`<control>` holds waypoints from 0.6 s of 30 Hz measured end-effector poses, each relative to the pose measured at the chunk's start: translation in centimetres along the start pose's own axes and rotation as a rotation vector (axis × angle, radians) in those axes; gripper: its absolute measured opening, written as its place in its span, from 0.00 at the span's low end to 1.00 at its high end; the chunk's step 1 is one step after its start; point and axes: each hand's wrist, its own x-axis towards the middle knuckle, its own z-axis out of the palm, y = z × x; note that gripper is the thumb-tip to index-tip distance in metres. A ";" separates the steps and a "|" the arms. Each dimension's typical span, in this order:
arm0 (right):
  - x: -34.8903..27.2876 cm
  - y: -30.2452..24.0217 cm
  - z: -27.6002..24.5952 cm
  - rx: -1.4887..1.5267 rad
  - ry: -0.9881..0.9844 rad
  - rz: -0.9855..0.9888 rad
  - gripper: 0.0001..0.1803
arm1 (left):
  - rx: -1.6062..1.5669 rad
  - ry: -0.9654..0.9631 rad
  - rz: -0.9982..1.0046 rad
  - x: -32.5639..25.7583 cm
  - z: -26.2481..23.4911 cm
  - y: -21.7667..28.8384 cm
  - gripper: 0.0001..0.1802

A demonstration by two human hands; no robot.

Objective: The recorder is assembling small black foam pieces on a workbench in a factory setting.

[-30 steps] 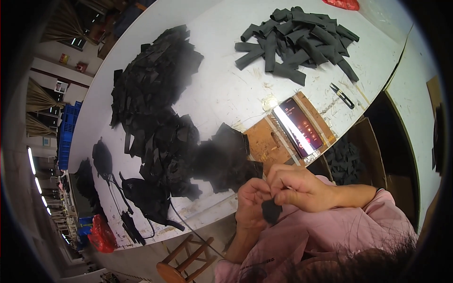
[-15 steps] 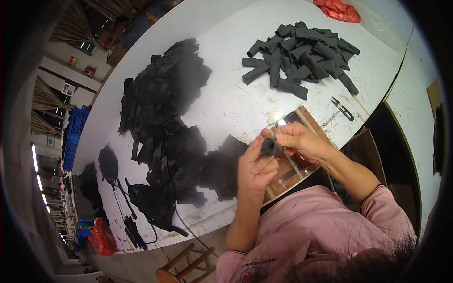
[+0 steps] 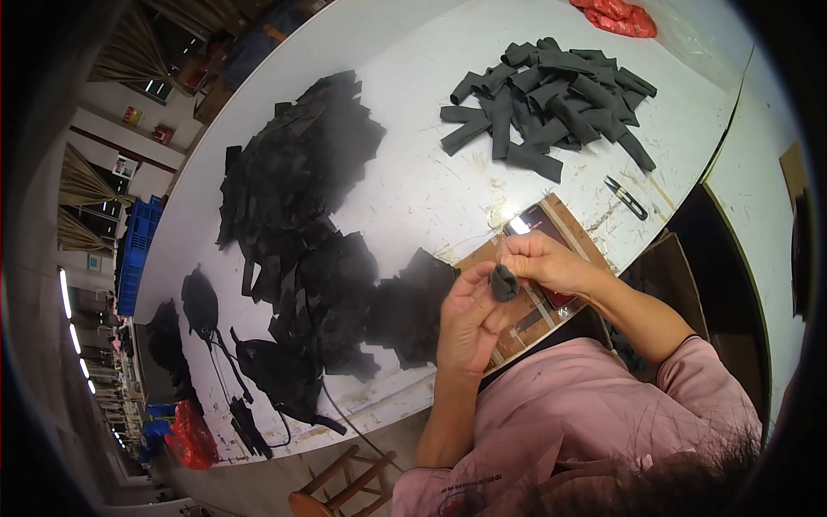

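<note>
Between my two hands is a small dark grey fabric tube (image 3: 505, 283), its open end toward me. My left hand (image 3: 472, 312) curls round its left side with the fingertips against the cloth. At the tube's upper end, my right hand (image 3: 543, 263) pinches the fabric between thumb and fingers. Both hands are above a wooden board (image 3: 564, 215) at the table's near edge, on which a phone (image 3: 527, 221) with a lit screen lies, partly covered by my right hand. A heap of similar grey fabric tubes (image 3: 551, 99) lies farther off.
A big pile of flat black cloth pieces (image 3: 293, 164) spreads over the table's left half. Thread snips (image 3: 626, 198) rest to the right of the board. A black bag (image 3: 280, 370) with cords lies at the near left, and a wooden stool (image 3: 345, 487) stands below the edge.
The fabric tube has come slightly lower and nearer to me, and its opening is turned differently. My left fingers have loosened and straightened a little around it.
</note>
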 end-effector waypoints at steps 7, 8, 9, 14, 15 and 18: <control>-0.8 -1.3 -0.1 -0.419 0.155 -0.115 0.12 | 1.184 0.088 0.806 -0.5 3.2 1.7 0.13; -1.0 -1.5 0.1 -0.417 0.159 -0.121 0.12 | 1.059 -0.023 0.744 -0.2 2.9 1.7 0.12; -1.0 -1.8 0.5 -0.502 0.228 -0.290 0.12 | 1.044 -0.013 0.786 -0.2 2.8 1.7 0.10; -2.1 -6.1 2.5 -1.231 0.203 -0.720 0.13 | 0.553 0.139 0.782 -1.4 3.5 1.1 0.07; -2.3 -6.7 2.8 -1.425 0.143 -0.652 0.14 | 0.506 0.123 0.761 -1.5 3.3 1.0 0.07; -2.1 -4.5 1.7 -1.505 0.105 -0.573 0.14 | 0.549 0.028 0.727 -0.6 2.0 0.5 0.08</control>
